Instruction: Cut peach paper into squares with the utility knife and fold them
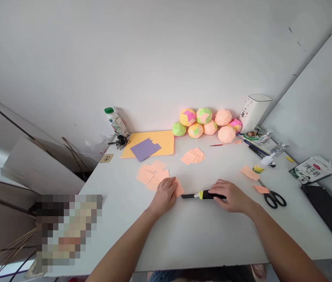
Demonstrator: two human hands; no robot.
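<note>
My right hand (pixel 229 196) is closed round the black handle of a utility knife (pixel 205 194), which lies almost flat on the table. Its dark blade is out and points left, the tip close to a peach paper piece (pixel 179 187). My left hand (pixel 165 194) has its fingers drawn together on that paper piece and covers part of it. Beyond this hand lie several loose peach paper pieces (pixel 146 174), overlapping. Another small pile of peach paper pieces (pixel 193 156) sits farther back.
Several faceted paper balls (pixel 226 134) stand along the wall. Purple paper (pixel 145 149) rests on a yellow sheet (pixel 166 141), near keys (pixel 121 141) and a bottle (pixel 117 122). Scissors (pixel 274 199), a glue bottle (pixel 262 163), a milk packet (pixel 314 169) and a black tablet-like object (pixel 330 213) lie right.
</note>
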